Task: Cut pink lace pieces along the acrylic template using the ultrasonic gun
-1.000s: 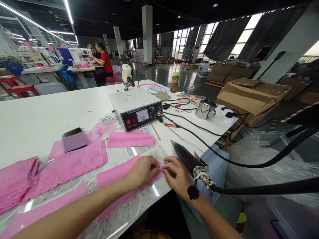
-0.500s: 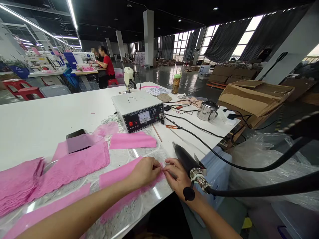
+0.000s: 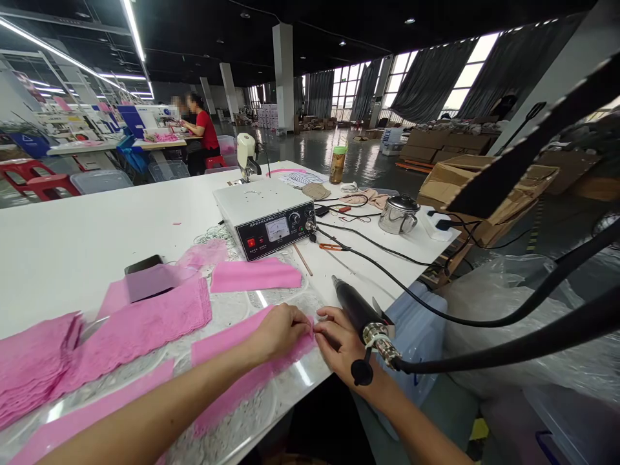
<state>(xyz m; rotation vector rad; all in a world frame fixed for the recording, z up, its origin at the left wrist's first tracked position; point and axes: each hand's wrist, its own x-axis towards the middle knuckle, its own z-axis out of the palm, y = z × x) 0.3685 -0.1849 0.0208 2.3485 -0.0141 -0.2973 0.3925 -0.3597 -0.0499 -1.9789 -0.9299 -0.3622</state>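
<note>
A strip of pink lace fabric (image 3: 232, 337) lies on the clear sheet near the table's front edge. My left hand (image 3: 283, 329) pinches it close to its right end. Right beside it, my right hand (image 3: 341, 339) has its thumb and fingers drawn together at that same end. A black handheld tool (image 3: 356, 303) with a metal tip lies across the back of my right hand, its thick cable running off right; my fingers are not around it. A folded pink piece (image 3: 256, 274) lies just beyond my hands.
A control box (image 3: 271, 223) with a dial stands behind the fabric. Stacked pink lace pieces (image 3: 29, 361) and a dark phone (image 3: 145, 278), partly under sheer fabric, lie left. A glass mug (image 3: 400, 214), a bottle (image 3: 338, 165) and cables are at right. A person (image 3: 206, 132) sits farther off.
The view has shifted slightly. My hands stay at the fabric's right end, with small finger movements. A dark strap in the upper right now reaches further into view.
</note>
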